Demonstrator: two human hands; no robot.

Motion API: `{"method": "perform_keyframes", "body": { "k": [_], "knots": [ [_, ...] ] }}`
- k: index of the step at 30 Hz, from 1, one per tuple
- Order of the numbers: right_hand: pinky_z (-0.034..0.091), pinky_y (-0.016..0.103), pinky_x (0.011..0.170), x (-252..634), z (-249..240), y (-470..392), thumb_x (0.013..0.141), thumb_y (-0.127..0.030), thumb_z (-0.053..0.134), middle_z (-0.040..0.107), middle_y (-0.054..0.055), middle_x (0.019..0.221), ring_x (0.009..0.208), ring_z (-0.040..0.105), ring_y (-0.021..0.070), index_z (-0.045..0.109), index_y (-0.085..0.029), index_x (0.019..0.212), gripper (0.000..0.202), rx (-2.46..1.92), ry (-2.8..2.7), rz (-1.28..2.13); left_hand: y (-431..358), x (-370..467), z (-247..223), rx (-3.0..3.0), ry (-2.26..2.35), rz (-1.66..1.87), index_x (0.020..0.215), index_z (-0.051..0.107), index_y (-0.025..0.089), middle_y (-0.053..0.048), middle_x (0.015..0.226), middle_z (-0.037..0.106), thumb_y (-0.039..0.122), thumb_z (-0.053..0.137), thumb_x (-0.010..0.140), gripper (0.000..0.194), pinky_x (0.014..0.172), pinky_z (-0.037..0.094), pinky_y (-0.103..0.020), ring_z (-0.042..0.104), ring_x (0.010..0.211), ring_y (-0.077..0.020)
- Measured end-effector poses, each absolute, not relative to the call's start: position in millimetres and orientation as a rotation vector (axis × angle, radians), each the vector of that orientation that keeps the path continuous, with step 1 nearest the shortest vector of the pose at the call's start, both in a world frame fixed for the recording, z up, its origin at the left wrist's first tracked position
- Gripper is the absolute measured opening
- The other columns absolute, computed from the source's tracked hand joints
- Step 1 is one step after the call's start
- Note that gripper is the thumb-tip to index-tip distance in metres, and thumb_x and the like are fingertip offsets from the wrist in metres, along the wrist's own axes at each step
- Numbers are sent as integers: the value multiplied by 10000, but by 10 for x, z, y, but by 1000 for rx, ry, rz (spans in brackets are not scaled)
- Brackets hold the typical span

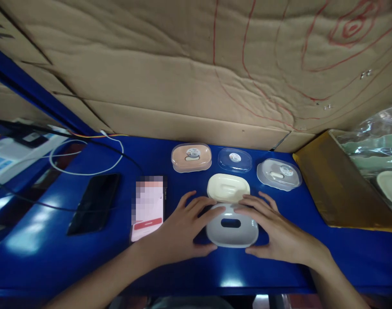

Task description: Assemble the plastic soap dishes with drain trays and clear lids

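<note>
A grey oval tray (232, 237) with a slot in its middle lies between my two hands. My left hand (191, 227) is at its left side, fingertips at the upper left rim and thumb at the lower left edge. On the other side, my right hand (273, 229) touches the upper right rim, its thumb by the lower right edge. Both hands have their fingers spread around the tray. Just behind it sits a cream dish (228, 188). Farther back are a clear lid (235, 160) with a round sticker, a pink covered box (191, 158) and a grey covered box (279, 174).
A lit phone (149, 210) and a dark phone (94, 204) lie to the left on the blue table (189, 274). A white cable (86, 174) loops behind them. At right stands a cardboard box (337, 184) with wrapped green items. Cardboard (150, 77) forms the back wall.
</note>
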State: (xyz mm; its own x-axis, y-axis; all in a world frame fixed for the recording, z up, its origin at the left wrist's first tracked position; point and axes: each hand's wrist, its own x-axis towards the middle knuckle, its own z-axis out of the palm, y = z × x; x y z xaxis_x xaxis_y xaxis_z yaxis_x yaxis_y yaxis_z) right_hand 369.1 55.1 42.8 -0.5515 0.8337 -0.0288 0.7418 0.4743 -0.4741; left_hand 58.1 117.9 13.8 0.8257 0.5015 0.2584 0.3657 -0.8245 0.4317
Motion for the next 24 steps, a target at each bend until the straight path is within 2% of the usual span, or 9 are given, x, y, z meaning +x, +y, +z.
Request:
{"method": "perform_keyframes", "body": {
  "k": [8, 16, 24],
  "knots": [
    [408, 605, 1211, 3794, 364, 756, 954, -416, 752, 416, 100, 1679, 1535, 427, 342, 451, -369, 1539, 660, -1397, -2194, 455, 1490, 766, 271, 2576, 796, 622, 1544, 455, 241, -150, 1589, 516, 258, 713, 921, 674, 1230, 344, -590, 505, 1446, -351],
    [415, 607, 1194, 3809, 127, 942, 989, -484, 717, 462, 123, 1650, 1513, 462, 353, 424, -366, 1575, 665, -1419, -2176, 363, 1668, 887, 180, 2536, 872, 587, 1554, 429, 250, -149, 1662, 445, 245, 653, 950, 644, 1246, 311, -599, 462, 1498, -347],
    [384, 629, 1206, 3805, 42, 964, 1030, -469, 654, 458, 121, 1656, 1522, 448, 360, 388, -372, 1616, 650, -1469, -2212, 358, 1688, 868, 108, 2549, 897, 536, 1582, 412, 256, -158, 1690, 406, 277, 610, 1009, 606, 1244, 305, -616, 419, 1538, -362]
  ]
}}
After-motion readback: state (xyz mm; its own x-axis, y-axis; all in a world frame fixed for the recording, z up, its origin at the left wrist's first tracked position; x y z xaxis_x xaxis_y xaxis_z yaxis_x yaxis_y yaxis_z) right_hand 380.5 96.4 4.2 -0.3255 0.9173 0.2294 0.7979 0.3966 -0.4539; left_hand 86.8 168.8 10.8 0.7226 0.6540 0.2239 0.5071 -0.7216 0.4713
